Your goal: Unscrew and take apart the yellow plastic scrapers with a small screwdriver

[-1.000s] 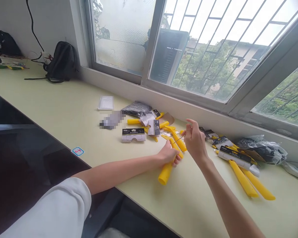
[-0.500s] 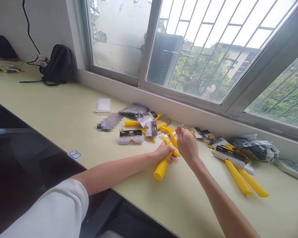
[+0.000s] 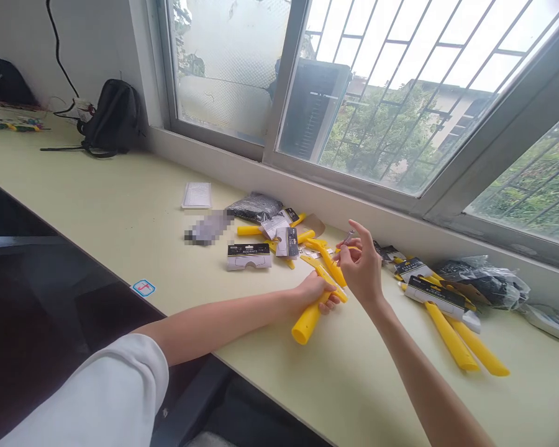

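Observation:
My left hand (image 3: 315,290) is wrapped round a yellow hollow plastic handle (image 3: 306,325), its round open end pointing toward me. The far part of that handle is flat and slim and reaches past my fingers. My right hand (image 3: 361,264) is raised just to the right of it, index finger stretched up. Between thumb and fingers it pinches a small silvery metal tool (image 3: 349,237), whose exact kind I cannot make out. Another yellow plastic part (image 3: 333,266) lies just beyond the held handle.
Yellow handles with black-and-white card labels (image 3: 249,256) lie behind my hands. More yellow handles (image 3: 451,338) and a plastic-wrapped black bundle (image 3: 484,280) are at the right. A black bag (image 3: 254,206) and a clear flat box (image 3: 197,195) stand near the window. A backpack (image 3: 112,118) sits far left.
The metal tool's thin shaft pointed at the yellow handle earlier; now the tool is lifted away from it. My right hand has turned and its index finger has straightened. My left hand keeps its hold.

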`<state>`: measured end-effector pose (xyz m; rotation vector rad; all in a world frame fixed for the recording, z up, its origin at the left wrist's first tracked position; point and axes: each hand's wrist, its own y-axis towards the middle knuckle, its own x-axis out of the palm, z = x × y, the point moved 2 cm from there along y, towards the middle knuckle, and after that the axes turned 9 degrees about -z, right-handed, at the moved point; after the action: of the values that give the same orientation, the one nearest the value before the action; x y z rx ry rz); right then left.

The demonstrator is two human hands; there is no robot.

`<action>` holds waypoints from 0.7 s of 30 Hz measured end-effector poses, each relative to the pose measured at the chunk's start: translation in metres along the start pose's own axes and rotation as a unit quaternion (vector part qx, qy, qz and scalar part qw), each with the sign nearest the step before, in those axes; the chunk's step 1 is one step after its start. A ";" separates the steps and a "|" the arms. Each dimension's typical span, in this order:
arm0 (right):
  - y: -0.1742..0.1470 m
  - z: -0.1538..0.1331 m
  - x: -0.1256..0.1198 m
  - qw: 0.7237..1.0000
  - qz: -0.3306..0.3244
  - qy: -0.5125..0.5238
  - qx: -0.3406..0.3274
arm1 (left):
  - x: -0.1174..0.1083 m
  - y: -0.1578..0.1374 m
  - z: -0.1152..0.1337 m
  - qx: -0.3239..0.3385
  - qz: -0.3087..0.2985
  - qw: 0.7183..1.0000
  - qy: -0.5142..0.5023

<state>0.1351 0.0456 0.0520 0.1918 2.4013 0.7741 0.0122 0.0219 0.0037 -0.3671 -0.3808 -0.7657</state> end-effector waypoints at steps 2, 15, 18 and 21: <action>0.002 -0.005 -0.006 0.999 -0.001 -0.042 -0.010 | 0.001 0.000 0.000 -0.012 -0.009 1.000 -0.022; -0.067 0.012 -0.051 0.985 0.053 0.124 0.107 | -0.004 0.004 -0.005 0.004 0.022 0.998 -0.063; -0.064 0.014 -0.050 0.983 0.084 0.138 0.089 | -0.004 0.005 -0.008 -0.003 0.016 0.999 -0.030; -0.056 0.004 -0.047 0.984 0.115 0.128 0.041 | -0.003 0.004 -0.009 -0.011 0.005 1.000 0.014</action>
<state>0.1782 -0.0129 0.0410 0.4348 2.6894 0.8467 0.0144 0.0221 -0.0063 -0.3777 -0.3444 -0.7646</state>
